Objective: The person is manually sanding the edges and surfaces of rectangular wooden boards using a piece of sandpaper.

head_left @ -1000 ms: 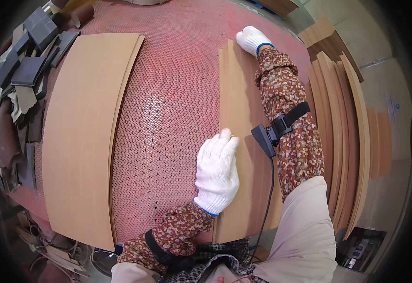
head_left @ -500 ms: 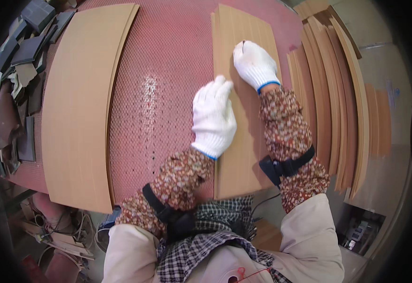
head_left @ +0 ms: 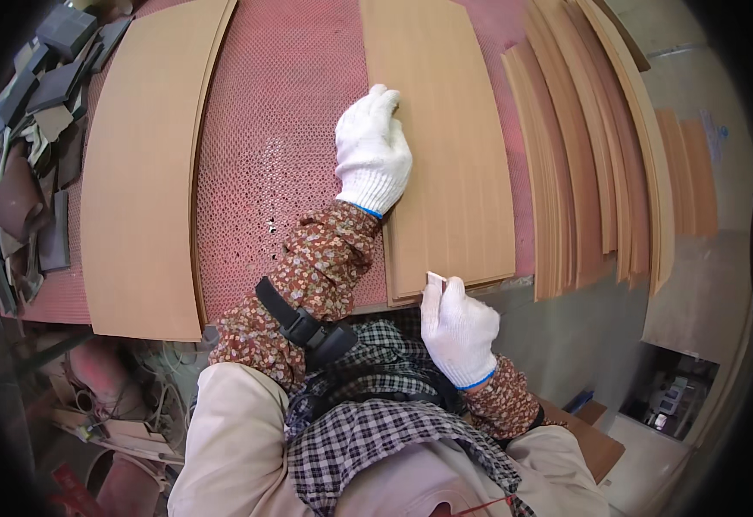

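A stack of long, light-brown wooden boards (head_left: pixel 454 155) lies lengthwise before me on the red, mesh-patterned table. My left hand (head_left: pixel 374 151), in a white knit glove, is at the stack's left edge, its fingers bunched together and closed on the top board's rim. Beyond the near end of that stack, my right hand (head_left: pixel 460 332) is gloved too and closed. Between its thumb and fingers it pinches a small, thin, pale flat piece (head_left: pixel 435 277), whose tip pokes up close to the boards' near edge. The rest of this piece is hidden by the glove.
Another stack of wooden boards (head_left: pixel 145 172) lies to the left. Dark blocks and scraps (head_left: pixel 53 86) are heaped at the far left. Along the right stand several leaning rows of wooden strips (head_left: pixel 566 155). The table (head_left: pixel 264 112) ends just short of my body.
My right hand has come from the far part of the boards down to their near end. My left hand has moved farther up along the left edge. The whole view has shifted slightly.
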The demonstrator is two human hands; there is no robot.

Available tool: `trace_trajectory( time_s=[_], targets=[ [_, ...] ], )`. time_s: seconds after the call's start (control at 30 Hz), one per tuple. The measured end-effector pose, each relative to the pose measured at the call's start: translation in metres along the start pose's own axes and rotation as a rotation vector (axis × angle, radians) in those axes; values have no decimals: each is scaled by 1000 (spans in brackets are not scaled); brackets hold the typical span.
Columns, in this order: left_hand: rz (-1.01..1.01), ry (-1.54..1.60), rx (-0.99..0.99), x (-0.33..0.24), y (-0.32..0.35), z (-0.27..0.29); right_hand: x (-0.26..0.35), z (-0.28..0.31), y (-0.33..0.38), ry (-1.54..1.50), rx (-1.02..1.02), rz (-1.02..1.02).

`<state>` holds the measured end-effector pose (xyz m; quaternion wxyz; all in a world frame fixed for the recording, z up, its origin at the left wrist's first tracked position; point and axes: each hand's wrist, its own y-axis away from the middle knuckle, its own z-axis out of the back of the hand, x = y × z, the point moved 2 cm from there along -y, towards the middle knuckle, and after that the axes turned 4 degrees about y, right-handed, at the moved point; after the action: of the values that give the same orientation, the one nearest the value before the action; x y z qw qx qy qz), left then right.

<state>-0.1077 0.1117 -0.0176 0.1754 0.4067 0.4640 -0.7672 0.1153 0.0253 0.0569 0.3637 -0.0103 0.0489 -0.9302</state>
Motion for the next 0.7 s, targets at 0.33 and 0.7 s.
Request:
trace_trajectory(
  time_s=[0.33,0.7],
  targets=[
    [5,203,19,-13,-13,-11,-79,1,-3,-1867,502,-464],
    [102,-116,378,-43,60,20,-113,-35,19,-2518,632,-365]
  ],
)
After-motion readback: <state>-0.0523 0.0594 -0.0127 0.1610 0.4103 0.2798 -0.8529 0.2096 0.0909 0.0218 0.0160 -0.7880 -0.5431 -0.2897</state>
